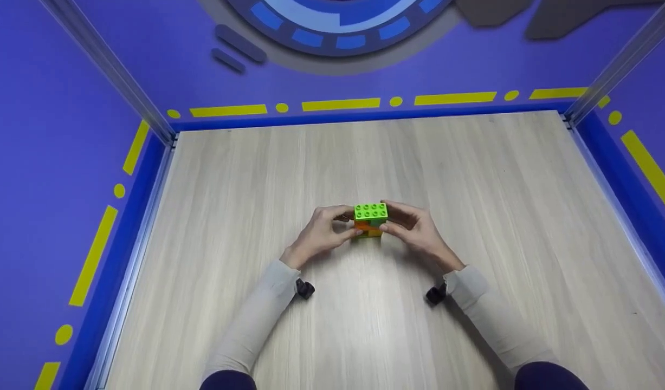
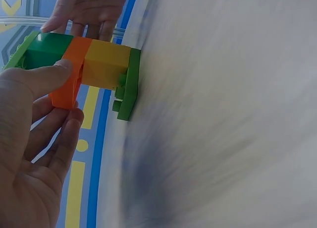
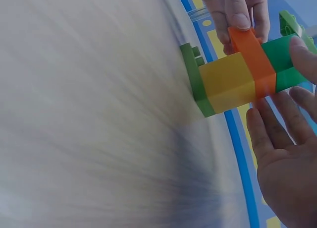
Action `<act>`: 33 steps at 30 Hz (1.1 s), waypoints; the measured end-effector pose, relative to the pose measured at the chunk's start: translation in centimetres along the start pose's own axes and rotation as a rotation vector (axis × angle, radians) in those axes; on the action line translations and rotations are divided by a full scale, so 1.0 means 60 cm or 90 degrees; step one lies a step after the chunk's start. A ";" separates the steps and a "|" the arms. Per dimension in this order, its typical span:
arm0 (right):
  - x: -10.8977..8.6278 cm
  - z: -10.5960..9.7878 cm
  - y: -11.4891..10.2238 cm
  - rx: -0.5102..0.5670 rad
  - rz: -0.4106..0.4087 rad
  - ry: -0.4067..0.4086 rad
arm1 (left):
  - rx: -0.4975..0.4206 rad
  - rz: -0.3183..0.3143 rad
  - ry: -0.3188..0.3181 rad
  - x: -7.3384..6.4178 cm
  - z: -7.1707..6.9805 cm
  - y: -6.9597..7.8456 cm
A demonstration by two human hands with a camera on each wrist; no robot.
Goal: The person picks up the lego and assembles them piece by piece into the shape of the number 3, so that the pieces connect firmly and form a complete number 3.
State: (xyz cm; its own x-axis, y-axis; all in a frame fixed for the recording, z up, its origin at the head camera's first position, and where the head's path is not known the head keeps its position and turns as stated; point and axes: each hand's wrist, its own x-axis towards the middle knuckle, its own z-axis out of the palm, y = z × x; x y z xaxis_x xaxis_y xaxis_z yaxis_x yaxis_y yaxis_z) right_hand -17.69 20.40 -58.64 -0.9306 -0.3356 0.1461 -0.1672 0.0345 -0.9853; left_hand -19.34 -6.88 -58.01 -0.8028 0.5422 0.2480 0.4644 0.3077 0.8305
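Note:
A small tower of toy building bricks stands upright on the table between both hands. At its top is a light green studded brick [image 1: 370, 210], and under it a dark green brick [image 2: 47, 49]. Below come an orange brick [image 3: 255, 62], a yellow brick [image 2: 105, 62] and a thin green base piece [image 2: 131, 84] with studs showing at one side. My left hand [image 1: 322, 230] pinches the orange brick, thumb on the near side and fingers behind. With thumb and fingers, my right hand [image 1: 421, 233] holds the dark green brick from the other side.
The pale wood-grain table [image 1: 256, 168] extends around the hands. Blue walls [image 1: 332, 81] with yellow markings and metal frame edges enclose its back and sides. A small black camera [image 1: 305, 289] sits at the left wrist, another camera [image 1: 436, 296] at the right.

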 end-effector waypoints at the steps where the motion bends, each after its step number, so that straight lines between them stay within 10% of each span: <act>1: 0.000 0.000 0.001 -0.005 0.008 -0.003 | -0.002 0.000 0.001 -0.001 0.000 0.000; 33: 0.014 -0.006 -0.028 -0.041 0.077 0.033 | -0.081 0.012 0.084 -0.001 -0.003 0.014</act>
State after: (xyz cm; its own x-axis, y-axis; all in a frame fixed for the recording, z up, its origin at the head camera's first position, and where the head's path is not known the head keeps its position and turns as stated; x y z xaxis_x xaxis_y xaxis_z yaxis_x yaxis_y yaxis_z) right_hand -18.31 20.41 -56.85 -0.9604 -0.2766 0.0329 -0.0719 0.1324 -0.9886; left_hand -19.00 -6.79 -57.25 -0.8402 0.4376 0.3203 0.4356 0.1928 0.8792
